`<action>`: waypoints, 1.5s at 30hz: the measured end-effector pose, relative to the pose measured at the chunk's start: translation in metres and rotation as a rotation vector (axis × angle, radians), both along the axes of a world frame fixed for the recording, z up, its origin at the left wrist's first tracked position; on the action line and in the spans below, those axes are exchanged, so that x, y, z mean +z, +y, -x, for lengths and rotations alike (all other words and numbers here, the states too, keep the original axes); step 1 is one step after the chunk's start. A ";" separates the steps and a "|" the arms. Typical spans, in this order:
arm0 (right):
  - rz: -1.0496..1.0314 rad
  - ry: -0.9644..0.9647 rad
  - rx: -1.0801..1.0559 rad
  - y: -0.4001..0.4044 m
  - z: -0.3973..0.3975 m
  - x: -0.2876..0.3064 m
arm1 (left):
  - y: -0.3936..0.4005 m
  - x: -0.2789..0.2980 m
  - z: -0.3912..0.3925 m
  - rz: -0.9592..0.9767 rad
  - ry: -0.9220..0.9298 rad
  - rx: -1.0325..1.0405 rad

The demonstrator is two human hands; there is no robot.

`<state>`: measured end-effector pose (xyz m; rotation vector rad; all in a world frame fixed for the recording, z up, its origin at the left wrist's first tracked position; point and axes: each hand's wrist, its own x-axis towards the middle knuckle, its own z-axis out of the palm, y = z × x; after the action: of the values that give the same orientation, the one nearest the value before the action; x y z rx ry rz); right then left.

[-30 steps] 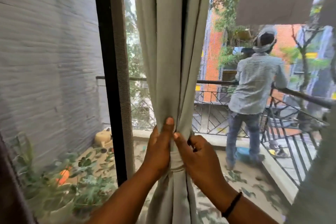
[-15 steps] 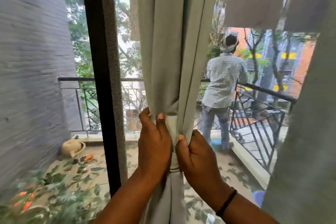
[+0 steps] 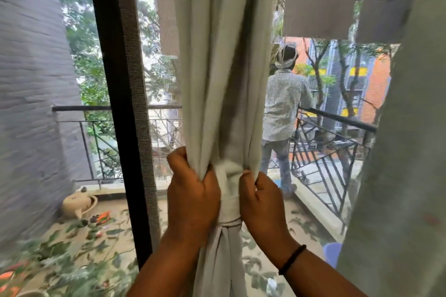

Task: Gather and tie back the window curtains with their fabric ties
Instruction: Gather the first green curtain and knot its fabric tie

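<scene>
Head camera looks straight at a pale grey-green curtain (image 3: pixel 224 75) hanging down the middle of a glass door, gathered into a narrow bunch at waist height. A fabric tie (image 3: pixel 229 200) of the same cloth wraps that bunch, with a thin dark cord or seam visible at its lower edge. The person's left hand (image 3: pixel 193 198) grips the left side of the bunch, fingers curled round the folds just above and beside the tie. Their right hand (image 3: pixel 261 202) holds the right side, thumb and fingers pinching the curtain edge at the top of the tie; a black band (image 3: pixel 292 259) circles that wrist. Left of the curtain stands the black door frame (image 3: pixel 115 103) with a mesh strip alongside it. A second curtain (image 3: pixel 405 152) fills the right edge. Beyond the glass, a balcony with a black metal railing (image 3: pixel 333 149) holds leafy plants (image 3: pixel 72 255) and a pale watering can (image 3: pixel 78 204). Another person in a light shirt (image 3: pixel 282 108) stands at the railing, back turned.
</scene>
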<state>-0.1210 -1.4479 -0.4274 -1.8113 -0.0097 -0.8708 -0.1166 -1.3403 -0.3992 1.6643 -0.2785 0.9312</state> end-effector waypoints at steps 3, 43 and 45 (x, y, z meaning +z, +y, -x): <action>-0.055 0.004 -0.005 -0.015 -0.004 0.003 | -0.001 0.007 0.001 -0.067 -0.021 0.063; -0.738 0.318 0.885 -0.089 -0.006 0.001 | -0.042 -0.008 -0.030 0.061 0.452 -0.386; -0.998 0.283 0.908 -0.087 -0.007 0.002 | -0.035 -0.015 -0.035 0.033 0.480 -0.382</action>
<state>-0.1138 -1.5349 -0.4254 -0.7943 -0.1712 0.0819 -0.0821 -1.3751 -0.4143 1.6718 -0.2390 0.2387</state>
